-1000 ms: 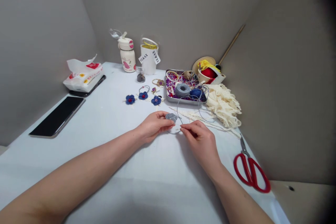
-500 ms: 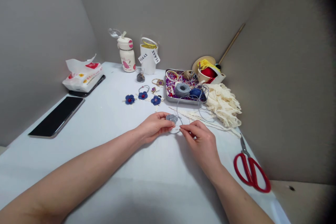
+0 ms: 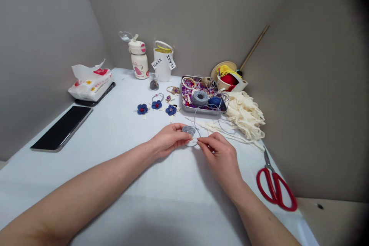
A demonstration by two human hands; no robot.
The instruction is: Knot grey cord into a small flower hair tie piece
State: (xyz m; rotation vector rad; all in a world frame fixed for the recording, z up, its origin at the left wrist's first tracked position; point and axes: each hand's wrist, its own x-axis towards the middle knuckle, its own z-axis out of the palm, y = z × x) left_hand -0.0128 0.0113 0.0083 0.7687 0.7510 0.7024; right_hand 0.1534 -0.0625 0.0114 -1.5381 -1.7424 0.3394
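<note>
My left hand [image 3: 174, 139] pinches a small grey flower of cord [image 3: 188, 130] between thumb and fingers, low over the white table. To its right, my right hand [image 3: 220, 152] is closed at the fingertips on a thin grey cord [image 3: 198, 128]. This cord loops up toward a grey spool [image 3: 200, 98] in a metal tray [image 3: 203, 111]. A loop of cord hangs below the flower, between both hands. Behind my left hand lie blue flowers with red or pink centres [image 3: 142, 109] and a beige cord piece [image 3: 174, 90].
Cream lace trim [image 3: 245, 115] is heaped right of the tray. Red-handled scissors [image 3: 276, 188] lie at the right table edge. A phone [image 3: 62, 127] and a tissue pack [image 3: 91, 84] are at left. A bottle [image 3: 140, 64] and a white canister [image 3: 163, 65] stand at the back.
</note>
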